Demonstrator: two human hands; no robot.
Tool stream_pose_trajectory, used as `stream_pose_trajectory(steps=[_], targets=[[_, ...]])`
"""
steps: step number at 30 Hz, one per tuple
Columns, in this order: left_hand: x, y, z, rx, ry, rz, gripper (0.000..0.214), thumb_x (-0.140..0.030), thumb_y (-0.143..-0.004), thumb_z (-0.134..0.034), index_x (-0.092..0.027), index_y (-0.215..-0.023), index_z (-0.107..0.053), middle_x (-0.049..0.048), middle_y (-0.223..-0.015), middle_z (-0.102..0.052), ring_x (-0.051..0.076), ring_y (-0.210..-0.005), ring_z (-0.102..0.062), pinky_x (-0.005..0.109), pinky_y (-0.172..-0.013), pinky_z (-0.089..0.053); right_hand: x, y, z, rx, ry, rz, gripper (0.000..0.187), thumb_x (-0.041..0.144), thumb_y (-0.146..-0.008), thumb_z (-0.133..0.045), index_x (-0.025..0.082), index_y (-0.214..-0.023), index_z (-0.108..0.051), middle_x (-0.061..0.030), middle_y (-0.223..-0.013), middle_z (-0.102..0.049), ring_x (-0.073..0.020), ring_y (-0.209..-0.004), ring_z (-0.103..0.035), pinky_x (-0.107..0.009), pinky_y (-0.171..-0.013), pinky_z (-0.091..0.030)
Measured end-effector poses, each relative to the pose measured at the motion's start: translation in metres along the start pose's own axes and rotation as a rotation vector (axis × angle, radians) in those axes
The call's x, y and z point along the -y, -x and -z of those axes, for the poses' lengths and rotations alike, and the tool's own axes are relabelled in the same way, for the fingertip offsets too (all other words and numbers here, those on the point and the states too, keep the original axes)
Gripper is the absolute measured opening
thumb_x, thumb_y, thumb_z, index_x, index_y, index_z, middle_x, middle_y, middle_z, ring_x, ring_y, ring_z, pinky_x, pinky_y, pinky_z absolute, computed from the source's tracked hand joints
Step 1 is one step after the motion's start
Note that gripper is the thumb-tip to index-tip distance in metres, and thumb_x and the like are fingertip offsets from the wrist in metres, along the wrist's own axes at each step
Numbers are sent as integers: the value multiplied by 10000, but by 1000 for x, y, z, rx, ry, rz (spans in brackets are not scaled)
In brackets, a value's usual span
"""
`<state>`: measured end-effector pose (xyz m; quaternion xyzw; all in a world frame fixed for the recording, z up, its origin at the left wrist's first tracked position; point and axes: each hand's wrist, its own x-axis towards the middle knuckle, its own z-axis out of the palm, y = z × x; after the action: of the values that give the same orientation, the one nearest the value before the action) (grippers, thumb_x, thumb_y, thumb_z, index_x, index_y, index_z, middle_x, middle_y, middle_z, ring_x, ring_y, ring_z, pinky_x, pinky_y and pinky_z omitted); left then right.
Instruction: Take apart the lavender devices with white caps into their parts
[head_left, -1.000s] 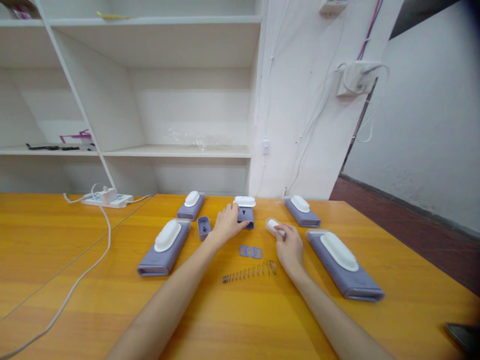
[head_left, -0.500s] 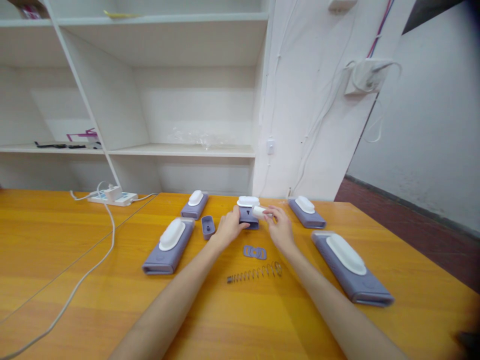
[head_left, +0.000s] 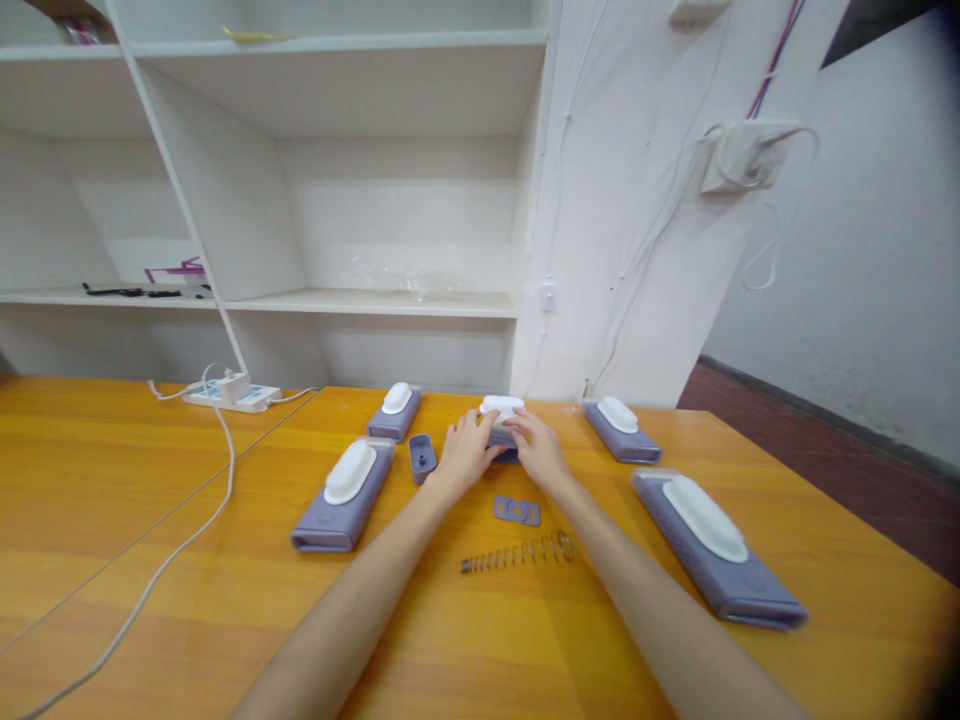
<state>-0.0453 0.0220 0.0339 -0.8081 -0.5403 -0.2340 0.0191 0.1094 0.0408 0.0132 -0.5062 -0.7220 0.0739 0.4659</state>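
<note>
At the back middle of the table, a purple case [head_left: 509, 456] with a rounded white top [head_left: 501, 403] stands between my hands. My left hand [head_left: 466, 450] is closed on its left side, thumb low at the front. My right hand [head_left: 538, 446] is closed with its fingertips against a small white piece [head_left: 502, 430] at the case's front; the fingers cover much of it. Just left of my left hand is a small open purple cup [head_left: 421, 457]. Nearer to me are a flat purple plate with cut-outs [head_left: 517, 510] and a metal coil spring [head_left: 517, 552] that widens to the right.
Wrapped purple cases with white tops lie to both sides: two left [head_left: 343, 497] [head_left: 394, 412], two right [head_left: 622, 430] [head_left: 721, 550]. A white power strip [head_left: 234, 393] sits back left, its cable [head_left: 225, 480] running toward me. White shelves [head_left: 375, 300] stand behind the table.
My right hand has moved left to the purple case, bringing the small white piece against its front. My left hand stays at the case. The whole view has shifted slightly.
</note>
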Motion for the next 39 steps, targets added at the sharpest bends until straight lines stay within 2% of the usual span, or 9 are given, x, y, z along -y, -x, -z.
stream_pose_trajectory(steps=[6, 12, 16, 22, 30, 35, 39], targets=[[3, 0, -3, -65, -23, -114, 525, -358, -824, -592, -318, -1293, -362, 89, -1331, -388, 270, -1216, -395, 406, -981, -323, -4, -16, 3, 7, 97, -74, 381, 237, -843, -353, 187, -1114, -617, -85, -1297, -527, -205, -1239, -415, -436, -1062, -247], [4, 0, -5, -69, -9, -142, 446, -352, -846, -559, -317, -1265, -408, 100, -1312, -390, 273, -1196, -409, 419, -979, -323, 6, -38, 6, 181, 202, -99, 429, 279, -892, -288, 248, -1234, -546, -62, -1425, -386, -247, -1332, -272, -558, -1073, -69], [3, 0, -5, -69, -41, -141, 481, -340, -845, -564, -309, -1288, -378, 111, -1319, -382, 278, -1199, -407, 425, -974, -329, 16, -51, 3, 314, 257, -105, 441, 307, -916, -249, 249, -1238, -545, -73, -1433, -377, -254, -1342, -259, -584, -1061, -28], [4, 0, -5, -65, -81, -152, 444, -312, -842, -576, -288, -1250, -404, 96, -1301, -400, 262, -1172, -433, 410, -945, -362, 26, -58, 4, 429, 316, -131, 449, 318, -929, -210, 243, -1170, -581, -82, -1304, -530, -250, -1231, -419, -582, -1044, -86], [3, 1, -4, -79, -94, -151, 495, -308, -846, -572, -339, -1292, -359, 82, -1299, -392, 258, -1138, -460, 403, -931, -373, 31, -62, 14, 472, 378, -121, 390, 317, -919, -271, 253, -1030, -639, -83, -1206, -599, -277, -1163, -463, -569, -997, -178], [2, 2, -3, -80, -85, -143, 509, -300, -842, -576, -336, -1296, -349, 83, -1304, -390, 261, -1164, -445, 398, -942, -361, 30, -63, 14, 417, 344, -132, 370, 313, -908, -302, 261, -1006, -655, -73, -1175, -620, -267, -1159, -470, -537, -1009, -184], [3, 2, -6, -94, -7, -65, 600, -347, -832, -581, -277, -1342, -274, 113, -1292, -412, 265, -1149, -471, 380, -910, -382, 28, -59, 15, 272, 250, -152, 417, 355, -917, -250, 281, -1082, -626, -33, -1209, -605, -233, -1160, -480, -454, -1016, -244]])
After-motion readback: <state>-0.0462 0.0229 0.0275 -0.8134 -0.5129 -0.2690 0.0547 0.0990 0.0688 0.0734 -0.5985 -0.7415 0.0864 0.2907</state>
